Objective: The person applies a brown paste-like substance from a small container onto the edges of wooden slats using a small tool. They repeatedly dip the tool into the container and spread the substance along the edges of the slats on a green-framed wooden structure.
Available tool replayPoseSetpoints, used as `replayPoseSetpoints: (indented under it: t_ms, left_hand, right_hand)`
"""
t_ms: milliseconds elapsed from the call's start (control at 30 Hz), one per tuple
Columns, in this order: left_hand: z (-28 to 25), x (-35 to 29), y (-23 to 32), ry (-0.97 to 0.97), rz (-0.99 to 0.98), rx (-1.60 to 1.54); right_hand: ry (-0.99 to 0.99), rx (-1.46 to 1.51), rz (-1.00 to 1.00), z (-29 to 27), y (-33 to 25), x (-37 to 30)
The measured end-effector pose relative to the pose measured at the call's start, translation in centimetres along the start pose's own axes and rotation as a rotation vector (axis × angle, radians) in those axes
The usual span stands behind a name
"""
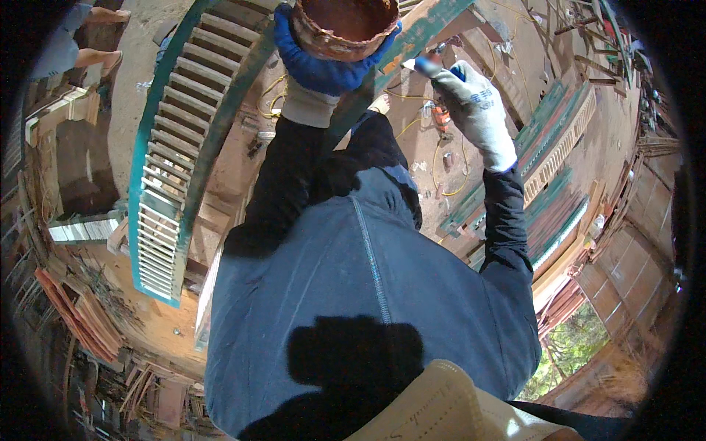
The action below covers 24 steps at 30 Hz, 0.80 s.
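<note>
My left hand (316,70), in a blue-palmed work glove, cups a round bowl (346,45) from below at the top of the view. The bowl has a crusted, rusty rim and a reddish-brown inside. My right hand (471,106), in a pale glove with blue fingertips, is closed around a small tool (425,65) with a whitish tip. Its kind is too blurred to tell. The tool points left toward the bowl, apart from it. Close to both hands runs a worn green beam (412,44). Left of my arm is a long slatted wooden frame (170,147) with green edges.
Green and brown slatted pieces (540,191) lie stacked at the right. A yellow cord (445,173) winds across the dirt ground, near an orange tool (441,117). Loose planks (81,316) pile up at lower left. Another person's bare legs (99,59) show at upper left.
</note>
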<state>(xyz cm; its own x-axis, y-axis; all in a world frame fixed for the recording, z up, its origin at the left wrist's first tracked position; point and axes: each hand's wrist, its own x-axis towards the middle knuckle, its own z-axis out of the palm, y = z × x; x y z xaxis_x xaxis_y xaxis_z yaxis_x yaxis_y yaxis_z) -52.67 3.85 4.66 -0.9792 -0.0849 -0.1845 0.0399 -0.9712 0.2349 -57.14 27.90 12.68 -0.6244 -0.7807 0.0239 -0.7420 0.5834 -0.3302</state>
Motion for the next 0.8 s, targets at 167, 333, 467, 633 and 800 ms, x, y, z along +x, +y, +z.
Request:
replayPoseSetpoints:
  t_ms: [167,333,467,633,800]
  left_hand:
    - [0.1,0.0,0.0,-0.01,-0.01,-0.005]
    - [0.2,-0.2,-0.2,-0.004,-0.016,-0.011]
    - [0.1,-0.4,0.0,0.005,-0.01,-0.005]
    - [0.1,-0.3,0.1,0.015,-0.004,0.007]
    - [-0.7,-0.3,0.4,0.052,0.045,0.028]
  right_hand:
    - [0.105,0.003,0.023,-0.9,-1.2,1.2]
    - [0.094,-0.101,0.052,-0.9,-3.6,0.8]
    - [0.07,-0.112,0.098,-0.3,-4.7,0.3]
    - [0.203,0.146,0.202,-1.2,-3.6,0.0]
    - [0.31,0.449,0.5,-5.3,-4.6,1.3]
